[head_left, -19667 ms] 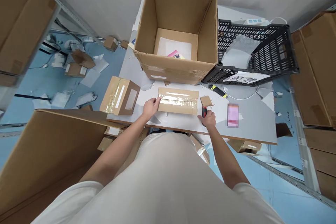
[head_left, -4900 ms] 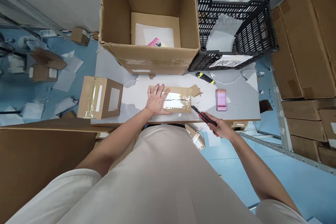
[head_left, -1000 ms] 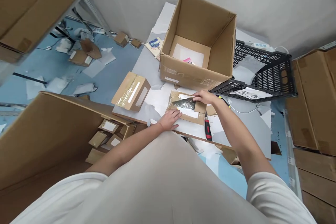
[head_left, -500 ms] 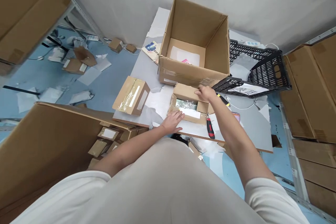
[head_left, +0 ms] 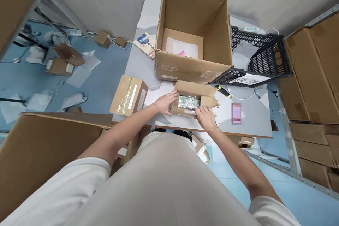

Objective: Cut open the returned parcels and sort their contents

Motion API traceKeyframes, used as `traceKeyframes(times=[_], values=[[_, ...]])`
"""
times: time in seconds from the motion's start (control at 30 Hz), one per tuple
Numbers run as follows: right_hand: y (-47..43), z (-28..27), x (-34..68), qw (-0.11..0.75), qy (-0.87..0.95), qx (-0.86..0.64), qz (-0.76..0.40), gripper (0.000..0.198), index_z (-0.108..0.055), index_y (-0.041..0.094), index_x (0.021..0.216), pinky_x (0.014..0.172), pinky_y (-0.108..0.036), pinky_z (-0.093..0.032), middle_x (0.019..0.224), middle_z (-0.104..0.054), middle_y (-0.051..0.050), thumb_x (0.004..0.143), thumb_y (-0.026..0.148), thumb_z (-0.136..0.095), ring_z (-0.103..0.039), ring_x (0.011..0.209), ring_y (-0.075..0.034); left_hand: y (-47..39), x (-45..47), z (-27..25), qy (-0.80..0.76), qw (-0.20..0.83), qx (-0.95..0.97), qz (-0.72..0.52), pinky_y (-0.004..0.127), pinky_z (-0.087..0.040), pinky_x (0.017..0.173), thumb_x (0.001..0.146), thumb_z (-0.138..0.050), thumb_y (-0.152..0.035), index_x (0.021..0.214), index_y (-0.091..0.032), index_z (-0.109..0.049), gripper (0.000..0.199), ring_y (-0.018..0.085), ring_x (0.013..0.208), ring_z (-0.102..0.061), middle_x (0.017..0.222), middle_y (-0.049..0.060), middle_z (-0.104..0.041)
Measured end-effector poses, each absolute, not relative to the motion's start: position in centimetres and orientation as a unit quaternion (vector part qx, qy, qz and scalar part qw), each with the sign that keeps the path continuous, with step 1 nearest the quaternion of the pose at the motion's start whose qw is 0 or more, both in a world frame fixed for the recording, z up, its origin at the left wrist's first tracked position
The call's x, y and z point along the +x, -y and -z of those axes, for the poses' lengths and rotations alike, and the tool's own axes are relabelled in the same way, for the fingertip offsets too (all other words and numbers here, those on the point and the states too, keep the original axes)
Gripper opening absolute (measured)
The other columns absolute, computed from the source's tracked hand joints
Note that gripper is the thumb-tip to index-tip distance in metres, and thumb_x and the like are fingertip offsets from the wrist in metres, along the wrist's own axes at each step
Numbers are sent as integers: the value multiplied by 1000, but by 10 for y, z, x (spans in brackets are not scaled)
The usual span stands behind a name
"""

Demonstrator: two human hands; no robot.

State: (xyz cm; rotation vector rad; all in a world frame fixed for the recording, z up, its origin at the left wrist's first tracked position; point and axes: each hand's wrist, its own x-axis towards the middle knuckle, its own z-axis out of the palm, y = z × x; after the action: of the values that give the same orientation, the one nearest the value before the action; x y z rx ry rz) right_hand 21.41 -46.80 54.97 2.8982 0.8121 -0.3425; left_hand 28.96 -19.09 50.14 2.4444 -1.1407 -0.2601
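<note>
The left hand (head_left: 166,103) clamps the left end of the open box (head_left: 196,88) on the tabletop (head_left: 254,117) while the right hand (head_left: 206,117) touches its near edge, grip hard to tell, so steady bracing and flaps folded wide should protect the wrapped packet (head_left: 188,102) inside

Nothing legible: handwritten characters on white sign (head_left: 249,79) of black crate (head_left: 267,64) unclear; booklet (head_left: 145,43) print too small.

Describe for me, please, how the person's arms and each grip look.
The left arm and right arm are bare below short, loose white sleeves of a plain pale top. The left grip and right grip are ungloved hands; no watch, bracelet or cable shows.
</note>
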Motion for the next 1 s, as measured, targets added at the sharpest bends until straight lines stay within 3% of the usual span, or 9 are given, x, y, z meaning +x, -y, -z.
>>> traceKeyframes(times=[0.1, 0.27, 0.37, 0.43, 0.53, 0.63, 0.7, 0.87, 1.0], values=[[473, -533, 175, 50, -262, 954, 135, 26, -62, 18, 97, 79, -35, -35, 93, -61, -12, 93, 14, -37, -52, 86, -23, 196, 284, -494, 395, 230, 885, 83, 42, -29, 113, 60, -75, -46, 132, -5, -45, 88, 34, 143, -18, 146, 22, -37], [494, -529, 151, -55, -264, 944, 190, 27, -62, 19, 99, 73, -32, -42, 107, -61, -11, 95, 36, -41, -56, 87, -22, 187, 282, -517, 404, 189, 888, 117, 51, -20, 114, 63, -70, -43, 139, -9, -39, 89, 36, 142, -19, 150, 20, -31], [501, -552, 186, -95, -217, 963, 130, 33, -61, 20, 110, 82, -32, -43, 102, -64, -10, 97, 31, -32, -57, 93, -22, 192, 286, -542, 407, 163, 890, 129, 56, -11, 113, 73, -57, -36, 132, -18, -50, 63, 32, 133, -39, 137, 13, -51], [496, -565, 220, -81, -259, 957, 106, 34, -57, 19, 121, 92, -35, -39, 114, -62, -12, 95, 25, -36, -54, 106, -23, 212, 287, -552, 418, 158, 885, 131, 52, -18, 111, 80, -47, -30, 112, -21, -65, 38, 27, 114, -57, 114, 9, -67], [478, -569, 265, -3, -348, 922, 170, 30, -65, 17, 110, 104, -43, -29, 109, -64, -14, 84, 24, -53, -51, 112, -28, 258, 290, -549, 471, 70, 861, 179, 51, -27, 104, 83, -46, -31, 84, -17, -72, 30, 27, 88, -65, 88, 12, -72], [463, -566, 285, 64, -340, 915, 209, 32, -70, 20, 103, 111, -53, -14, 97, -68, -13, 74, 28, -61, -51, 108, -32, 292, 294, -539, 452, -41, 864, 220, 59, -17, 106, 77, -58, -36, 77, -16, -73, 24, 33, 88, -64, 80, 13, -71], [463, -570, 284, 78, -331, 920, 195, 36, -70, 21, 106, 112, -57, -8, 98, -67, -13, 73, 30, -59, -49, 108, -34, 297, 296, -537, 446, -29, 871, 204, 61, -9, 108, 75, -61, -40, 77, -21, -73, 23, 34, 94, -61, 79, 10, -71], [508, -586, 267, 106, -303, 938, 128, 34, -70, 11, 103, 113, -57, -6, 109, -64, -19, 83, 19, -43, -49, 111, -33, 262, 277, -557, 361, 43, 922, 131, 64, 2, 109, 72, -59, -60, 85, -20, -73, 44, 36, 96, -58, 85, 12, -69], [559, -565, 256, 74, -296, 944, 123, 44, -57, 16, 128, 111, -62, -9, 145, -42, -14, 89, 19, -37, -31, 134, -33, 237, 245, -557, 221, 47, 967, 113, 64, -2, 109, 69, -57, -69, 126, -7, -56, 84, 40, 110, -52, 114, 23, -61]])
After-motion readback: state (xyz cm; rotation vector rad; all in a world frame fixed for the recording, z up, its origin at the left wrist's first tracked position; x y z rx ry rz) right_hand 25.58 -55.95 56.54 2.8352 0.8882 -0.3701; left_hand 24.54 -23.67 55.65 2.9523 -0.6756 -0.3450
